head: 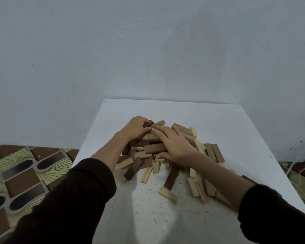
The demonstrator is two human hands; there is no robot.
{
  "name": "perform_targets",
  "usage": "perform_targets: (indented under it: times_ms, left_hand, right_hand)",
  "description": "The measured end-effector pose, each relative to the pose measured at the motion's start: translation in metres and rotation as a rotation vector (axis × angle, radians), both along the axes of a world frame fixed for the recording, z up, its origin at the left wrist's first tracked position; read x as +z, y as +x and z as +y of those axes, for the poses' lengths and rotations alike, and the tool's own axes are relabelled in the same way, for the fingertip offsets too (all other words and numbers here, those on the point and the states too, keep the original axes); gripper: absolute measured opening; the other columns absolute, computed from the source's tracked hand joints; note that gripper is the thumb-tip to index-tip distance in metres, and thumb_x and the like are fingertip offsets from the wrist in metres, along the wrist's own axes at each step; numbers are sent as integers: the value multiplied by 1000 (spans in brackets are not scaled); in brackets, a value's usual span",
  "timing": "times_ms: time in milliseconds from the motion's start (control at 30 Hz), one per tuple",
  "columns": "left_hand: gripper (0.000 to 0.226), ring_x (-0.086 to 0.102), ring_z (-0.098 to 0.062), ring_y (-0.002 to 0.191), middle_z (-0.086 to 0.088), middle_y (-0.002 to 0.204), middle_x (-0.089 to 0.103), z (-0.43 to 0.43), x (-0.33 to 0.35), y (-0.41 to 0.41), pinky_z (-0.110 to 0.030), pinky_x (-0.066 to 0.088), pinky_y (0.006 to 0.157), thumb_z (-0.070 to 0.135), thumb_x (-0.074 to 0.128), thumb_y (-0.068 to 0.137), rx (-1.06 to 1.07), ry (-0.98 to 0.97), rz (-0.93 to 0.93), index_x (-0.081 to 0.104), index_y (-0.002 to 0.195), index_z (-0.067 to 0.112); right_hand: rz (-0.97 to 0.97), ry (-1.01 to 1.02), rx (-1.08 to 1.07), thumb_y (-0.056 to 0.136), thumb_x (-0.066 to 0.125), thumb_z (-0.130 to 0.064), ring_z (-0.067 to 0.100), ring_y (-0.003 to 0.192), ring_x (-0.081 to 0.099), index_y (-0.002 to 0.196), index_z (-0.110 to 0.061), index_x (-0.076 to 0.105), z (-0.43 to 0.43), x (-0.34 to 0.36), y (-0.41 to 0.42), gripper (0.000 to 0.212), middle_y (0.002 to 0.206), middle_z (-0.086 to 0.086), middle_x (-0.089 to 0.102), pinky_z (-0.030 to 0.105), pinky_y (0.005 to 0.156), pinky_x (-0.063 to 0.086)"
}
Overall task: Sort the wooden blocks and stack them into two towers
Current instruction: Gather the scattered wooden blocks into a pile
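Observation:
A loose heap of wooden blocks lies in the middle of the white table, dark brown and pale ones mixed. My left hand is at the heap's far left, its fingers curled round a dark brown block. My right hand lies flat on top of the heap with its fingers spread and straight. Scattered blocks surround the heap: a pale block near me, a dark block beside it, and two brown blocks side by side on the right.
The table stands against a plain grey wall. A patterned brown and green floor shows left of the table and at its right edge. Both forearms wear dark sleeves.

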State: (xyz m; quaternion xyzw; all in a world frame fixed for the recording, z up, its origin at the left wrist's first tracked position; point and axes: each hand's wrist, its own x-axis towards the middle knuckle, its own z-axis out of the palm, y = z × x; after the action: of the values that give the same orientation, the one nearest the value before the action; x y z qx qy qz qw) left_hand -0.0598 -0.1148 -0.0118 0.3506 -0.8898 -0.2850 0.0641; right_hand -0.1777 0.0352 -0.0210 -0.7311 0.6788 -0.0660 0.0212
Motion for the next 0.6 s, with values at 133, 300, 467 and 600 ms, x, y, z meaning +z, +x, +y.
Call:
perform_targets:
  times_ms: [133,300,467,600]
  left_hand:
    - [31,52,-20,112,-7,124,59,4,0,1,-20,32,84,23,56,94,-8,8,17,61,123,14]
    - [32,48,-20,117,-5,130,55,8,4,5,-18,30,86,19,54,94,-2,2,39,59,125,14]
    - [36,46,-20,121,-6,135,50,19,13,-1,-21,30,95,22,52,96,17,-11,83,52,130,11]
    - [38,50,-16,117,-3,135,49,38,22,-10,-23,36,97,23,51,96,-14,-9,164,50,132,13]
  right_hand:
    - [-82,-33,-4,84,58,-54,22,143,13,150,-18,9,3,-1,0,90,154,3,18,47,117,6]
    - [-112,-27,-18,81,58,-59,20,144,7,150,-18,5,8,-2,-1,96,156,1,13,45,118,1]
    - [-149,-38,-32,82,61,-56,21,145,6,150,-15,6,16,2,-2,97,156,2,13,47,118,1]
    - [-172,-63,-55,82,62,-55,23,144,10,150,-15,9,28,5,-8,95,156,5,16,49,117,6]
